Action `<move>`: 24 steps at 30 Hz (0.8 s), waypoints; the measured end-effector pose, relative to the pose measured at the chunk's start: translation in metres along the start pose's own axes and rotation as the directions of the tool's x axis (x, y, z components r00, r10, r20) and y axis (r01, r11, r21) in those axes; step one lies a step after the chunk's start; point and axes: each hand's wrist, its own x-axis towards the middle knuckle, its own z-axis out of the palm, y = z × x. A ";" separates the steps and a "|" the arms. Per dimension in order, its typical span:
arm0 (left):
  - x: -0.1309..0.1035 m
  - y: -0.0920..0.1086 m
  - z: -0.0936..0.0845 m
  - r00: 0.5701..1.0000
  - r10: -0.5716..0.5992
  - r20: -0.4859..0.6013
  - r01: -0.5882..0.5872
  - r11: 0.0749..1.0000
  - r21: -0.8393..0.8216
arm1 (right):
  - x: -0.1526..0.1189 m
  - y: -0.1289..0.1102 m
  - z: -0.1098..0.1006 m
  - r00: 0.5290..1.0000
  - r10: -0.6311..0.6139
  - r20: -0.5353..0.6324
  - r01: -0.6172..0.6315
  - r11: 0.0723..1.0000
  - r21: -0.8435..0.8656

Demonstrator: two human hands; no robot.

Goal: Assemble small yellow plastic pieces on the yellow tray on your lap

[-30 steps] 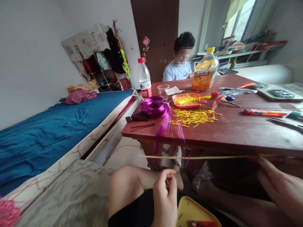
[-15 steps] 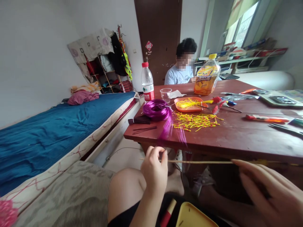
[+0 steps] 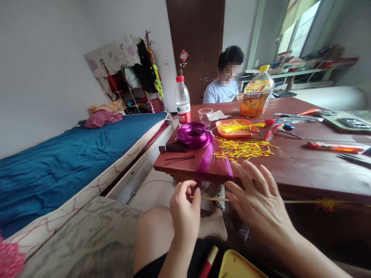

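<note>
- We hold our left hand (image 3: 185, 210) low, just off the near edge of the desk (image 3: 292, 166), thumb and fingertips pinched on the left end of a thin stick (image 3: 295, 201).
- The stick runs level along that near edge, a little below it, out to the right past a yellow tuft (image 3: 327, 203) tied on it.
- Our right hand (image 3: 261, 200) lies spread over the stick, fingers fanned wide and slack; it covers the stick, and we cannot tell whether it presses or merely hovers.
- Open room: clear air between the desk's near edge and our bare knee (image 3: 153, 231), and a strip of floor between desk and bed (image 3: 58, 166) on the left.
- On the desk's near left corner sits a purple fibre coil (image 3: 194, 135), its strands spilling over the edge just above our hands.
- A dark bundle (image 3: 174, 147) lies beside it at the left edge.
- Yellow strips (image 3: 243, 147) lie scattered mid-desk, with an orange tray (image 3: 234, 127) behind them.
- Toward the far edge stand a water bottle (image 3: 182, 100), a clear cup (image 3: 205, 116) and an orange drink bottle (image 3: 257, 96).
- A person in a light shirt (image 3: 223, 90) sits at the far edge, before a brown door (image 3: 197, 42).
- A yellow tray (image 3: 237, 266) rests in our lap.
</note>
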 end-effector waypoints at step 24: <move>-0.018 0.010 -0.001 0.997 0.023 0.069 -0.016 0.994 -0.107 | -0.002 0.007 -0.008 0.997 -0.013 -0.074 0.028 0.978 0.209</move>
